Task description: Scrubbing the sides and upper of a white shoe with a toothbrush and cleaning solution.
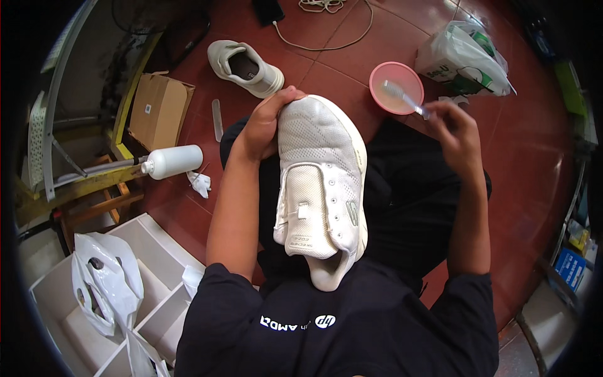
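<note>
My left hand (pixel 268 125) grips the toe of a white mesh sneaker (pixel 320 136), which has no laces in its eyelets and lies lengthwise above my lap, heel towards my chest. At the right, my right hand (pixel 452 125), slightly blurred, holds a clear-handled toothbrush (pixel 409 100) with its head over a pink plastic bowl (pixel 373 89). Cloudy liquid shows in the bowl. Another pale sneaker (pixel 266 77) rests on the tiled floor beyond my left hand, its opening showing a dark insole.
At the left are a white plastic bottle (pixel 176 161), a crumpled tissue (pixel 199 184), a cardboard box (pixel 158 110) and a divided white tray (pixel 146 226) with plastic bags. A plastic shopping bag (pixel 447 56) stands beyond the bowl. A cable (pixel 325 48) runs to a phone (pixel 267 12).
</note>
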Available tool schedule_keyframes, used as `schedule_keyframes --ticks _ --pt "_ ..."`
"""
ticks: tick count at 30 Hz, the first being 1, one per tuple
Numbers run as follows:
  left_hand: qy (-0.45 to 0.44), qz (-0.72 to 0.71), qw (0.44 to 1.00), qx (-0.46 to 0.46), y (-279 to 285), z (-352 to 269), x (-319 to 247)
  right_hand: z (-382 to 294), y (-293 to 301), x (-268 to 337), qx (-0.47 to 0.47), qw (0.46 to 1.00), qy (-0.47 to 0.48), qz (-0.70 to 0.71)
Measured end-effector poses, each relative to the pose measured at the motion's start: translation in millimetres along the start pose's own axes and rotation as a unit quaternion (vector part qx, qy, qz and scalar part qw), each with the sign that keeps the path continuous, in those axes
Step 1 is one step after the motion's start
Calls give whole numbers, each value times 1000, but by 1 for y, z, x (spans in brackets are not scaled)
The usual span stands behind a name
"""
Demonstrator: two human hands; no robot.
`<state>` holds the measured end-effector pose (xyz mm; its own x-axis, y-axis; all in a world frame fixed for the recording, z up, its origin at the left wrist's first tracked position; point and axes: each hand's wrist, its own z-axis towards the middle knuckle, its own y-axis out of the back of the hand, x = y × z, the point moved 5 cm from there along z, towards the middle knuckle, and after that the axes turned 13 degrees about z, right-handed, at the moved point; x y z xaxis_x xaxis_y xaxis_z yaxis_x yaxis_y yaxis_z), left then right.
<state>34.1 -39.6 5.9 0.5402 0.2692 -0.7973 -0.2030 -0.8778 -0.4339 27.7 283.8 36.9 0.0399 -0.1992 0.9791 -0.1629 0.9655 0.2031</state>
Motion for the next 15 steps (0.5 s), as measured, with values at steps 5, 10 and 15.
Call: schedule_keyframes --ticks 5,10,15 --pt "-7 5 1000 9 6 -1 -1 -35 -38 50 174 985 11 7" --pt "-7 -3 1000 -10 7 2 3 -54 -68 38 342 934 -52 91" --pt "-5 27 1000 9 2 1 -1 -48 -68 50 304 952 -18 36"
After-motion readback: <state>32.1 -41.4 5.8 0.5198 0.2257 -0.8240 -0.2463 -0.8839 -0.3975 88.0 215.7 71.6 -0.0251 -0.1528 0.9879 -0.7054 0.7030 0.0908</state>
